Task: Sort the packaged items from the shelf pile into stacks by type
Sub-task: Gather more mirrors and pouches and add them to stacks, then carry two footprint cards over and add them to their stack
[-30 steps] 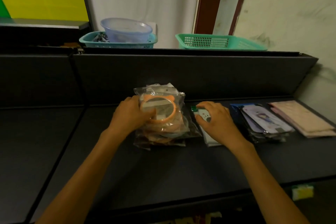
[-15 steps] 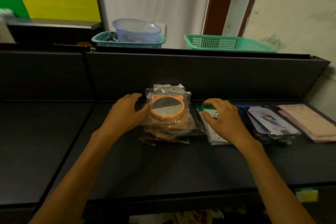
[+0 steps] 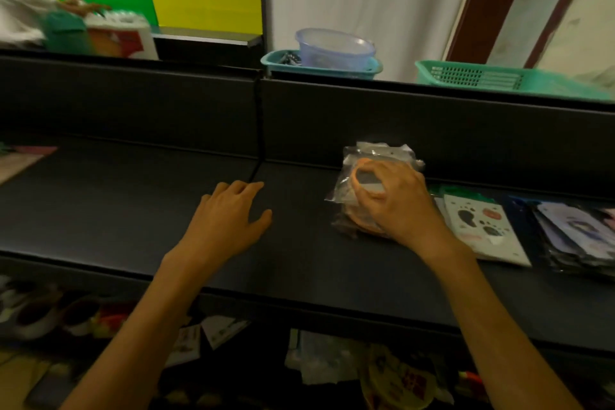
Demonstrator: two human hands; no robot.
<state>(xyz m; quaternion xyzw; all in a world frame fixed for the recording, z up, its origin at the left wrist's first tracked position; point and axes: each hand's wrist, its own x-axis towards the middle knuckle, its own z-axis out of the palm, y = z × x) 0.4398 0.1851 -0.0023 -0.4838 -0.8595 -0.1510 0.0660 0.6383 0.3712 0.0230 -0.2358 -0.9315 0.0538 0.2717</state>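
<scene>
A stack of clear bags with orange round mirrors [image 3: 369, 156] lies on the black shelf [image 3: 133, 210]. My right hand [image 3: 396, 206] rests on top of this stack, fingers curled over the upper mirror bag. My left hand [image 3: 226, 223] hovers over bare shelf to the left of the stack, fingers apart, holding nothing. Right of the mirrors lies a white card pack with paw prints [image 3: 482, 230], then a stack of dark sleeved packs [image 3: 572, 236] at the right edge.
Behind the shelf's back wall stand a teal basket with a clear bowl [image 3: 332, 50] and a second teal basket [image 3: 499, 80]. A flat pink pack [image 3: 20, 160] lies far left. Another person's arm [image 3: 30, 10] reaches at top left. Mixed packages fill the lower shelf [image 3: 332, 366].
The view swung left. My left hand left the mirror stack and moved left over bare shelf. My right hand moved from the white card pack onto the mirror stack.
</scene>
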